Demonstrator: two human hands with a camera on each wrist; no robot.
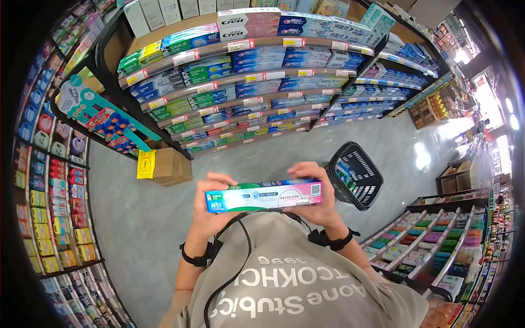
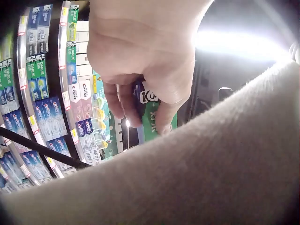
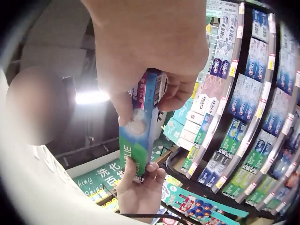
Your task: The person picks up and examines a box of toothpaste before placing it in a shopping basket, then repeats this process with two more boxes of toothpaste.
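A long Darlie toothpaste box lies crosswise in front of my shirt, its white, green and pink printed side facing up. My left hand grips the Darlie end, with thumb and fingers on opposite sides. At the other end, by the small square code, my right hand holds the box between thumb and fingers. In the left wrist view the green end of the box shows under the left hand. The right wrist view has both hands on the box, the right hand nearest.
Ahead stands a curved shelf unit stacked with toothpaste boxes. On the floor to the right is a black shopping basket with packages inside. A cardboard carton stands by the shelf's left end. Goods shelves line the left; a sloped rack is at right.
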